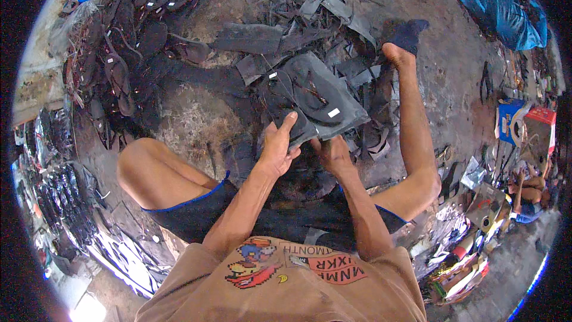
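Left hand [279,148] has its grip closed on the near end of a black thong sandal [289,122], thumb pressed flat on top, fingers curled below. Right hand [335,154] is at the near edge of a black rubber sheet [341,86]; its fingertips are hidden underneath, so can't tell how far the grip is closed or what it has hold of. Second sandal [319,112], with a white label [333,112], lies over the sheet beside the first, between the knees and the rubber scraps [247,37].

Risks: the second sandal has no visible thumb on it, so it could slide off if the sheet tilts. Left thumb bears on one end only; the far end could swing or sag and throw the pair out of line. Loose scraps crowd the far edge and could snag it. The sandal pile [119,77] is just as dark, so a dropped sandal could get mixed up among the others there. Slack straps [308,90] could catch on fingers.
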{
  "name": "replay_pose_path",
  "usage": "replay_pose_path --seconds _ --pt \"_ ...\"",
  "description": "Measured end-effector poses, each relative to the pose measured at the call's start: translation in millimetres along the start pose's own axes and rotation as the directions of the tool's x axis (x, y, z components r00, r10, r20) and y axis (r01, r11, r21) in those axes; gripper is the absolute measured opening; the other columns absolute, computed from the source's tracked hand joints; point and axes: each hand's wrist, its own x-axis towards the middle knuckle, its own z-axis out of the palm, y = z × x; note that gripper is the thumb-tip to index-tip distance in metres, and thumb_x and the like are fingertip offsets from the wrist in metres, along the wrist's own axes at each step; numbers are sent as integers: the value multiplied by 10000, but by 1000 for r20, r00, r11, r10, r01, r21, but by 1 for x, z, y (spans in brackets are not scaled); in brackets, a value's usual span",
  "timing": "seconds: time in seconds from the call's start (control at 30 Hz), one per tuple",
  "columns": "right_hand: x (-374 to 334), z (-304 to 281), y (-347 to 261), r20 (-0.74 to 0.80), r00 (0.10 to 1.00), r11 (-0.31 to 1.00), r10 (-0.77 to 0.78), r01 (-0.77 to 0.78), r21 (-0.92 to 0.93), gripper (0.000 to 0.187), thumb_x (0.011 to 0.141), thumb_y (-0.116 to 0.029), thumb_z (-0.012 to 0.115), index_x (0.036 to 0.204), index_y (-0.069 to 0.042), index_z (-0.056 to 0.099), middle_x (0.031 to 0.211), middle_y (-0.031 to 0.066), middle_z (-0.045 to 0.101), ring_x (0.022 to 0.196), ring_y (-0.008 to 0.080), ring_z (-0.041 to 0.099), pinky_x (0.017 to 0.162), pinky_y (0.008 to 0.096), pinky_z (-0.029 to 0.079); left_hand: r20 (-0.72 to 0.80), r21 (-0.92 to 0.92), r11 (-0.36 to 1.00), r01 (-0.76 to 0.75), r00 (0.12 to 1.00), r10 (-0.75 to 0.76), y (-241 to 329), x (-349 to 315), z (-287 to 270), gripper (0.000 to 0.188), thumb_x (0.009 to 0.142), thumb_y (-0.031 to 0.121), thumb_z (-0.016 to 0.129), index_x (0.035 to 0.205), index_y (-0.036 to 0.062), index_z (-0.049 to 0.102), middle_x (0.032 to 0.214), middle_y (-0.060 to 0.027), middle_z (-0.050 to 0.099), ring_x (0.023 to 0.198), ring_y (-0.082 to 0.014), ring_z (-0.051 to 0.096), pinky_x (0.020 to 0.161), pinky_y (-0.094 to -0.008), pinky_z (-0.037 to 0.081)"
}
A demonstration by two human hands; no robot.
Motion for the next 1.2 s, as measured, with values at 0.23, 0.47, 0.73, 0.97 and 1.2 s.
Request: replay_pose_path --seconds 0.23,0.47,0.73,0.97,1.2 --pt "35 48 30 -261 797 832 -544 473 -291 411 888 -147 743 1271 -17 664 1322 245 664 1216 440 638 1016 495 531 36 -74 997 19 999 -16 8 2 -6 350 960 374 753 944 106 529 705 -40 568 439 -122 466 348 -251 310" --pt "66 55 69 -226 873 894 -432 381 -237 467 946 -275 688 1369 -85 626 1424 159 620 1323 364 572 1144 488 427 -20 0 1000 9 1000 -9 8 1 1 347 970 387 739 904 112 539 698 -33 562 463 -122 472 365 -243 321" --pt "95 60 37 -176 932 927 -318 266 -265 534 998 -396 630 1446 -114 562 1473 100 586 1374 300 522 1198 425 387 105 39 999 -27 994 22 6 15 -8 339 993 406 698 902 95 597 680 -16 586 436 -121 461 364 -244 317" --pt "123 6 -53 -329 886 932 -328 360 41 500 920 -508 722 1079 -34 708 1031 117 705 953 267 677 789 409 546 46 149 980 -131 991 126 23 -43 -30 281 1020 375 665 923 121 595 764 4 614 432 -95 418 360 -246 246" --pt "59 -34 -114 195 966 545 168 -256 799 606 1018 -605 567 926 -14 665 738 57 610 611 159 605 495 343 460 225 495 726 -477 878 423 62 -202 -49 581 989 338 713 1411 -17 529 1178 -95 679 1050 -129 627 946 -321 521"
